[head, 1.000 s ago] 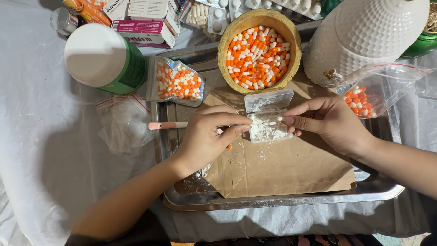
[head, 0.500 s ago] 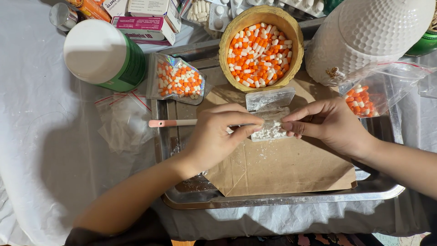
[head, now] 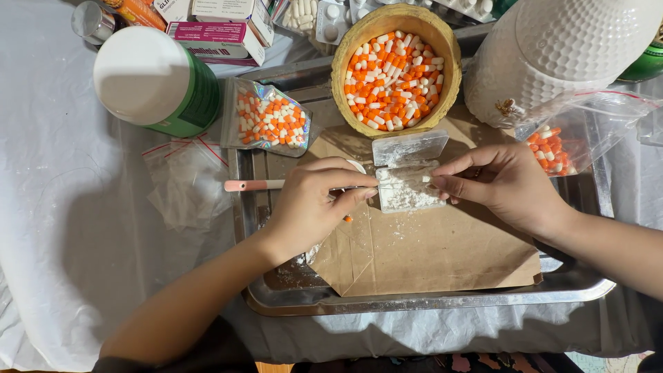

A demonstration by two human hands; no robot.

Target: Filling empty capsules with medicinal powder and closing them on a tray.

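Note:
My left hand is pinched at the left edge of a small clear box of white powder, and an orange bit peeks out under its fingers. My right hand pinches a small white capsule piece at the box's right edge. The box's clear lid stands open behind it. Just beyond is a wooden bowl full of orange-and-white capsules. Everything rests on brown paper in a metal tray.
A pink-handled scoop lies left of my hand. A foil bag of capsules, a green bottle with a white cap and empty zip bags sit left. A white dimpled jar and a clear capsule bag sit right.
Both hands stay at the powder box. My fingertips have drawn slightly apart, from over the powder to the box's two side edges.

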